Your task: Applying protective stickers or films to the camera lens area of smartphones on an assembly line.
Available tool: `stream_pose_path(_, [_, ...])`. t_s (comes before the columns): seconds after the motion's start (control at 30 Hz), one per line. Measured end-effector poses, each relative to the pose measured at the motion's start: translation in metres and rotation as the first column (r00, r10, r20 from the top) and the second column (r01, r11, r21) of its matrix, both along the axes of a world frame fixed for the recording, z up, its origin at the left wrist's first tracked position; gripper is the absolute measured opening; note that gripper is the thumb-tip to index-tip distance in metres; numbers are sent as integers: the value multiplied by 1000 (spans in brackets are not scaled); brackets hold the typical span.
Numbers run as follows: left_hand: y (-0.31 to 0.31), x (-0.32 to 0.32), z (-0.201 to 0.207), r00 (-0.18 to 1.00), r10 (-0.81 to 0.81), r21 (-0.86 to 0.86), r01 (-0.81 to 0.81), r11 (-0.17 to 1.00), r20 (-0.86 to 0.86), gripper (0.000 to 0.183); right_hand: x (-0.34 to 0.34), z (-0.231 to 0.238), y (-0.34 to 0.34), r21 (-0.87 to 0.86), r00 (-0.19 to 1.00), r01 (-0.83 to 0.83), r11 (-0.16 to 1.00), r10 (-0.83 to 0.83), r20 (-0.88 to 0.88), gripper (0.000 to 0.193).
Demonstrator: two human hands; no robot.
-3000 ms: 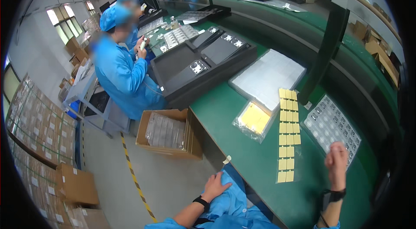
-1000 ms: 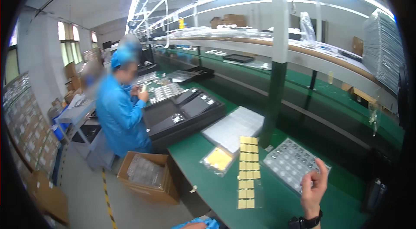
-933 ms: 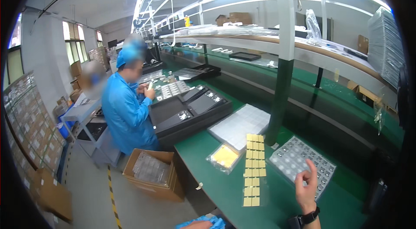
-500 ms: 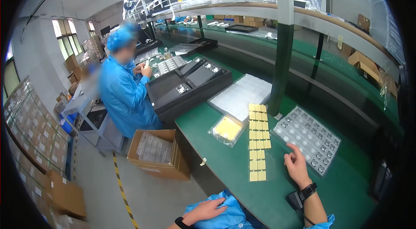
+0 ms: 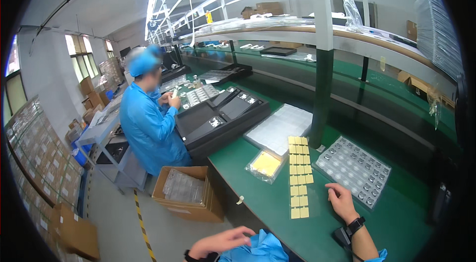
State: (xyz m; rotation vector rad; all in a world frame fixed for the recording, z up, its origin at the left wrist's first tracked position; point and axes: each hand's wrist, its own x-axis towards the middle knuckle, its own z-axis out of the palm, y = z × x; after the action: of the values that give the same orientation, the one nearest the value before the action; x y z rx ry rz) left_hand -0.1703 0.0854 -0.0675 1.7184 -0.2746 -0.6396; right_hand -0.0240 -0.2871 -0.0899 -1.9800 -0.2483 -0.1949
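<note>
Low at the front, my left hand is over crumpled blue cloth, its fingers extended and empty. My right hand is at the green table, its index finger loosely bent and nothing visible in its grasp. Just beyond that hand lies a clear tray of round pockets, with small metallic parts along its right side. Left of the hand runs a sheet of yellow square pads in paired rows. Beside it, a clear bag contains more yellow material.
A translucent white tray stack lies behind the bag, near a grey-green post. Farther left are a large black case and a co-worker in blue. An open carton with clear trays stands on the floor.
My left hand has lifted slightly off the blue cloth, its fingers raised. My right hand stays near the tray, drawn back a little. The view has tilted upward.
</note>
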Motion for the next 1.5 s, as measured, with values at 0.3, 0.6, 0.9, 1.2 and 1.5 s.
stream_pose_path(0.3, [-5,58,58,955,282,-152,-266,952,95,27,0,13,3,-8,995,25,1000,-26,-95,17])
stream_pose_path(0.6, [-13,95,24,938,338,-222,-313,923,83,23,-10,13,8,20,988,55,998,-51,-143,15])
stream_pose_path(0.9, [-38,149,-1,948,296,-189,-271,944,115,18,-12,10,7,75,965,200,977,-184,-185,17])
stream_pose_path(1.2, [-62,181,-28,887,305,-167,-261,951,347,16,-3,7,19,78,950,296,952,-285,-127,21])
stream_pose_path(1.5, [-65,180,-23,921,305,-213,-256,943,244,17,-5,1,21,82,918,396,914,-392,-67,21])
